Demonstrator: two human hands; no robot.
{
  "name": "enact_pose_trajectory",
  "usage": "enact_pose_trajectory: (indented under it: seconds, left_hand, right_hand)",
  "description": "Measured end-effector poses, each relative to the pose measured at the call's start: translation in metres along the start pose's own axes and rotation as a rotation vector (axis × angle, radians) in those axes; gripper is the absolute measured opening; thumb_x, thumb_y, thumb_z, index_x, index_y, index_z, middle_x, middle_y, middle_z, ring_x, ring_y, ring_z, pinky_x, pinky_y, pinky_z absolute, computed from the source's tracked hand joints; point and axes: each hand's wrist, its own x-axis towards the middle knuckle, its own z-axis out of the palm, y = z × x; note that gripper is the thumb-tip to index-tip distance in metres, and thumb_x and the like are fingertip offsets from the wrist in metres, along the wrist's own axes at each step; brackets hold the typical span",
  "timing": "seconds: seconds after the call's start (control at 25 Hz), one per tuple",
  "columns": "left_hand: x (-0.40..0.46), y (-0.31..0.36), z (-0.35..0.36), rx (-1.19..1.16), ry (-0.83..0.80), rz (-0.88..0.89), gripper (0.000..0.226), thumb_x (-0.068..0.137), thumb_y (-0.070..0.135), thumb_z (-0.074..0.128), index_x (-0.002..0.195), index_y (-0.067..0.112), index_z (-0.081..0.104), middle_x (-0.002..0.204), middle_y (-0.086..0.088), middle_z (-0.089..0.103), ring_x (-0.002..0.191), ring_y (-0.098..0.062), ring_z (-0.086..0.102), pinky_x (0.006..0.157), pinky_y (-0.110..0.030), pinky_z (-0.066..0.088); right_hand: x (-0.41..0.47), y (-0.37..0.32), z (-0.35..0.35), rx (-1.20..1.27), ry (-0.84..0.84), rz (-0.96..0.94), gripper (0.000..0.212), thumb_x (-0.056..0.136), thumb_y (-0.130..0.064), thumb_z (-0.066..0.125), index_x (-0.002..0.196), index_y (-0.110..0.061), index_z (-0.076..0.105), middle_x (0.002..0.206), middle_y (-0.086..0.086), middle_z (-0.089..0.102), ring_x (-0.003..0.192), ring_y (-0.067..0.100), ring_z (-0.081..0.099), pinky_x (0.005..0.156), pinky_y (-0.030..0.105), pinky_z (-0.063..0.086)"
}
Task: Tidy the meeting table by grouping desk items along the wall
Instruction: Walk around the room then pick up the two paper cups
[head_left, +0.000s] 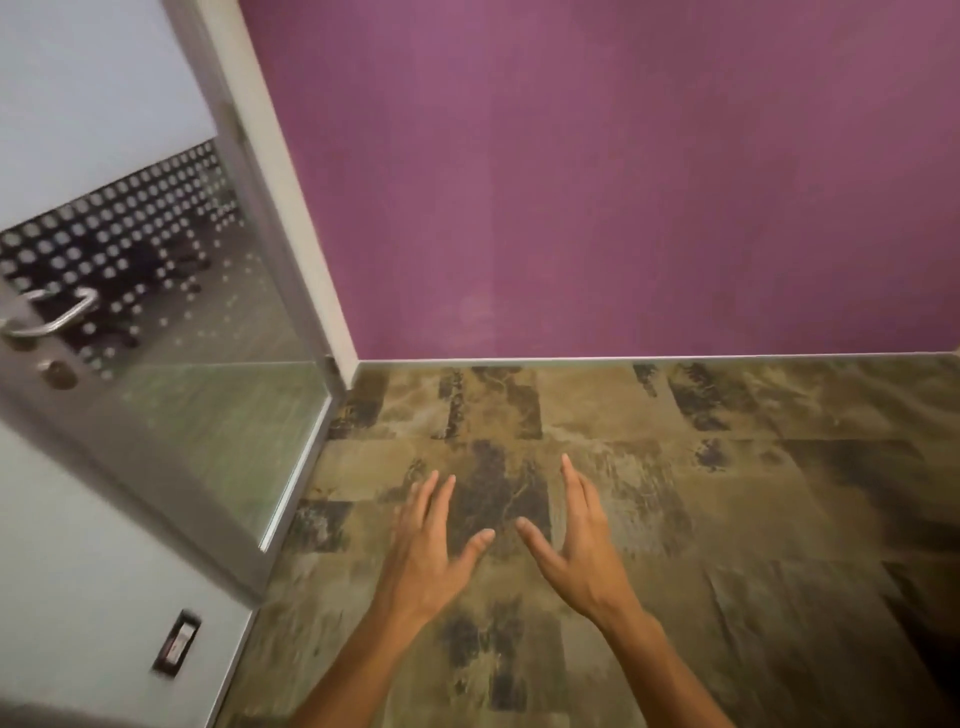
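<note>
Holding my left hand (434, 551) and right hand (574, 543) out, fingers straight, both empty, slightly apart over the floor (727, 493); purple wall (623, 182) far, glass door (171, 338) left.

Mottled brown tiled floor (675, 493) runs to the purple wall (623, 182).

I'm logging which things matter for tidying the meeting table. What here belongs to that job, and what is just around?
Part of the job:
left hand, open, holding nothing
right hand, open, holding nothing
purple wall

Just around:
glass door
door handle
wall socket
patterned floor

No table or desk items are in view.
</note>
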Motion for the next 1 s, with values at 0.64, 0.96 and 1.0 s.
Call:
enact_pose_trajectory:
  seconds: [0.64, 0.96, 1.0]
  left_hand:
    - [0.470, 0.168, 0.168, -0.096, -0.197, 0.383, 0.097, 0.078, 0.085, 0.026, 0.155, 0.026, 0.020, 0.164, 0.003, 0.013, 0.152, -0.018, 0.007, 0.123, -0.048, 0.012]
    - [0.655, 0.305, 0.258, -0.118, -0.374, 0.652, 0.095, 0.081, 0.084, 0.027, 0.156, 0.027, 0.015, 0.165, 0.005, 0.008, 0.151, -0.014, 0.003, 0.123, -0.046, 0.009]
    - [0.672, 0.323, 0.273, -0.129, -0.394, 0.671, 0.095, 0.080, 0.084, 0.027, 0.156, 0.027, 0.015, 0.165, 0.005, 0.008, 0.152, -0.015, 0.003, 0.123, -0.045, 0.008]
  right_hand:
    - [0.333, 0.196, -0.171, -0.130, 0.329, 0.253, 0.090, 0.094, -0.060, 0.054, 0.159, -0.031, 0.000, 0.163, -0.012, 0.011, 0.143, -0.007, 0.009, 0.122, 0.030, 0.022]
    - [0.454, 0.281, -0.282, -0.193, 0.561, 0.443, 0.091, 0.093, -0.061, 0.054, 0.160, -0.028, 0.002, 0.162, -0.008, 0.016, 0.149, 0.007, 0.019, 0.121, 0.037, 0.029]
    - [0.465, 0.295, -0.297, -0.203, 0.579, 0.458, 0.091, 0.093, -0.061, 0.054, 0.160, -0.027, 0.003, 0.162, -0.007, 0.016, 0.149, 0.007, 0.019, 0.121, 0.036, 0.028]
